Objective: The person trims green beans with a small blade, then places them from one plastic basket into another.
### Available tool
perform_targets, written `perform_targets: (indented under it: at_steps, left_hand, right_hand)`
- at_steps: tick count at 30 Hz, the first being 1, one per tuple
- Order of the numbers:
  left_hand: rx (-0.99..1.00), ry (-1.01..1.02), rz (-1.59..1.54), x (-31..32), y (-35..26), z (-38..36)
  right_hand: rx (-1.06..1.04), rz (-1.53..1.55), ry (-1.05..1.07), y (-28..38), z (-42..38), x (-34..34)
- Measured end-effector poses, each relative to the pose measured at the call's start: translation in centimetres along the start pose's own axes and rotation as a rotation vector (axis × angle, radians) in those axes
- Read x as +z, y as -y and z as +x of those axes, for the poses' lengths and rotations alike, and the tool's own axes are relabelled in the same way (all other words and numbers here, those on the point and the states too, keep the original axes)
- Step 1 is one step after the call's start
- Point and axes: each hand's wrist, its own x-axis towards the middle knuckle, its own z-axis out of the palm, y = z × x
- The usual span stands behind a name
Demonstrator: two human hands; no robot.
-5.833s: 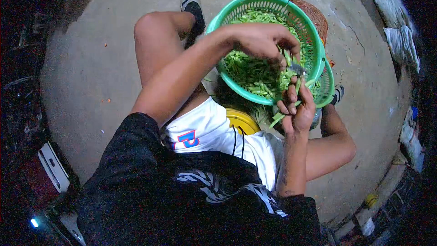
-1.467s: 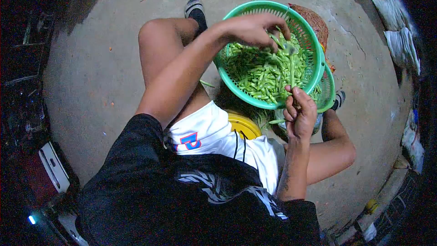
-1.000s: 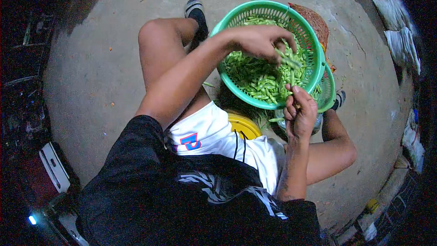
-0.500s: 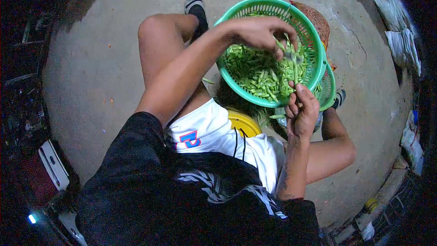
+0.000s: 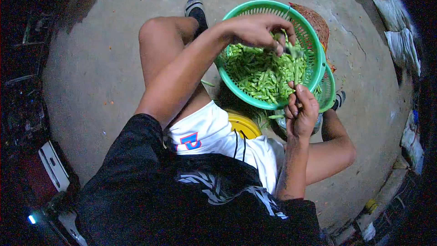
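Over the green plastic basket (image 5: 320,70), my left hand (image 5: 261,32) has its fingers curled around a small grey blade-like tool (image 5: 295,52), smeared by motion. Below it, at the basket's near right rim, my right hand (image 5: 302,109) pinches the lower end of a long green bean (image 5: 297,70). The bean points up and away from me, and the tool overlaps its upper part in this view. Cut green bean pieces (image 5: 259,79) fill much of the basket under both hands.
A second green basket (image 5: 331,92) shows under the first one's right side. Behind them stands a reddish-brown mesh sack (image 5: 314,20). Between my legs is a yellow round object (image 5: 243,125). A loose bean (image 5: 207,83) shows beside my left leg. White sacks (image 5: 403,48) lie at far right.
My left hand and the tool have shifted slightly, while the bean's upper part looks shorter. My right hand stays nearly in place.
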Motion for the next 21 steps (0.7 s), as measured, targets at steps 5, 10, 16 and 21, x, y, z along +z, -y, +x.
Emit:
perform_targets:
  at_steps: [5,10,16,21]
  left_hand:
    - [-0.051,0.134,-0.121,1.9,-0.4,0.3]
    - [-0.017,0.073,-0.007,0.9,-0.7,0.0]
    - [-0.031,-0.010,-0.030,-0.3,-0.3,-0.4]
    - [-0.029,-0.020,0.052,-0.1,-0.3,-0.3]
  right_hand:
    - [0.018,0.080,0.095,-0.1,0.3,-0.2]
    - [0.044,0.074,0.063,-0.1,0.2,-0.2]
    - [0.090,0.115,0.097,0.1,0.3,-1.3]
    - [0.116,0.136,0.006,0.3,0.1,-0.4]
